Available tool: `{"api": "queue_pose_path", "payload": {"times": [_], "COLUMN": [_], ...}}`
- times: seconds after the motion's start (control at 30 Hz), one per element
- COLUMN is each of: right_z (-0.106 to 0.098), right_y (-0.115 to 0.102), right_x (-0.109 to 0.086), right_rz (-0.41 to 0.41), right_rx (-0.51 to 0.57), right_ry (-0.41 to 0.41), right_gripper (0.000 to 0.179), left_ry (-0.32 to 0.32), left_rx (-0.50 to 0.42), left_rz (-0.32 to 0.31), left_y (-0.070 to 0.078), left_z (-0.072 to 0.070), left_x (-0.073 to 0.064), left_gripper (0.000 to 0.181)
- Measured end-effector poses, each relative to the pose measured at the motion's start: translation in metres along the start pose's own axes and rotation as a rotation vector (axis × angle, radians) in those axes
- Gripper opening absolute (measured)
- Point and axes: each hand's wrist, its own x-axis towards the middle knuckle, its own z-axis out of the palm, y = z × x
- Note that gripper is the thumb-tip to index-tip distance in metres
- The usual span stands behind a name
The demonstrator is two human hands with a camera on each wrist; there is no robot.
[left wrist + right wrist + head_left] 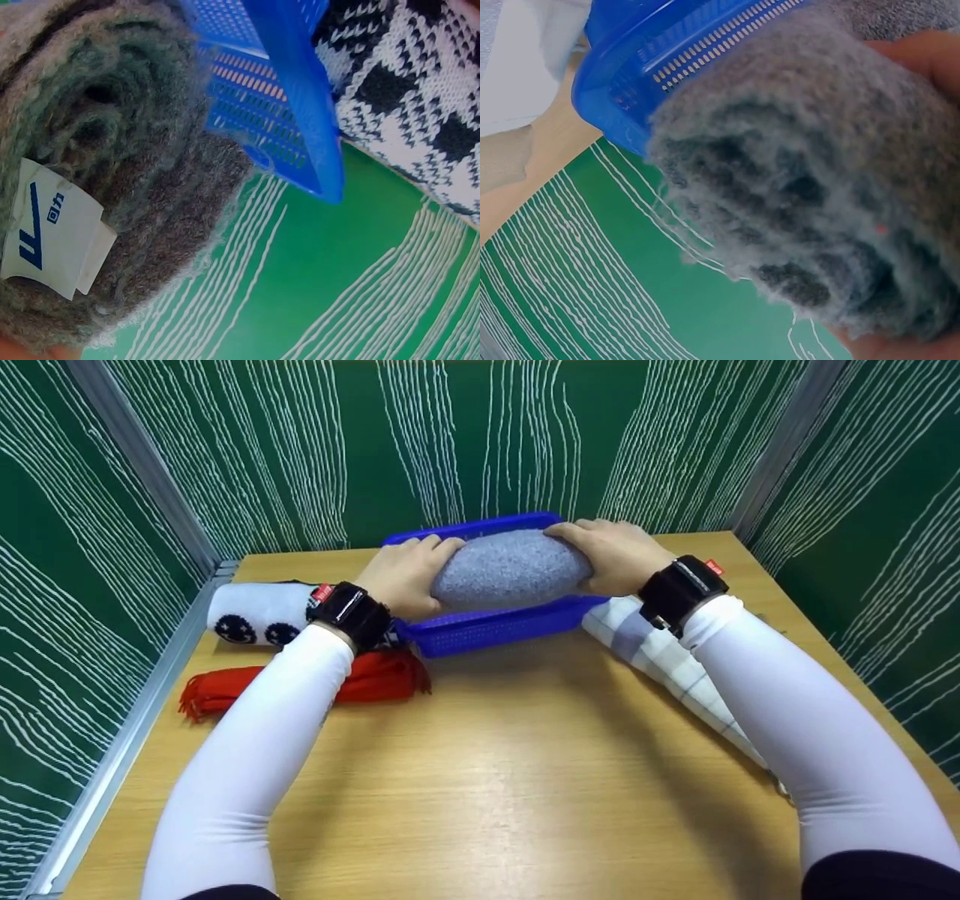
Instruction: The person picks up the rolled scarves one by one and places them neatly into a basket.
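Between both hands a rolled grey scarf (514,568) is held level above a blue plastic basket (495,630). My left hand (409,574) grips its left end, thumb on the near side. The right hand (619,556) grips the opposite end. In the left wrist view the spiral end of the grey scarf (112,142) carries a white label (56,229) with dark blue print. The right wrist view shows its other fuzzy end (802,202), with fingers above and below. Much of the basket's inside is hidden behind the roll.
Left of the basket lies a white-and-black knitted roll (255,611), partly behind the left wrist. A folded red fringed scarf (375,676) lies nearer. On the right rests a white checked cloth (660,660), partly under the right forearm. Green walls with white lines (360,450) enclose the wooden table (495,780).
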Motion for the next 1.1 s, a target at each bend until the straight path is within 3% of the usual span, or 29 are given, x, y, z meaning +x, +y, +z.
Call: {"api": "queue_pose_path", "payload": {"times": [0.8, 1.1], "right_z": [0.031, 0.039], "right_y": [0.012, 0.014], "right_x": [0.011, 0.016], "right_rz": [0.007, 0.013], "right_rx": [-0.021, -0.008], "right_ry": [0.0, 0.016], "right_gripper": [0.086, 0.085], "left_ry": [-0.059, -0.122], "left_rx": [0.052, 0.021], "left_rz": [-0.013, -0.034], "left_y": [-0.01, -0.012], "left_z": [0.024, 0.026], "left_x": [0.008, 0.009], "left_gripper": [0.094, 0.095]}}
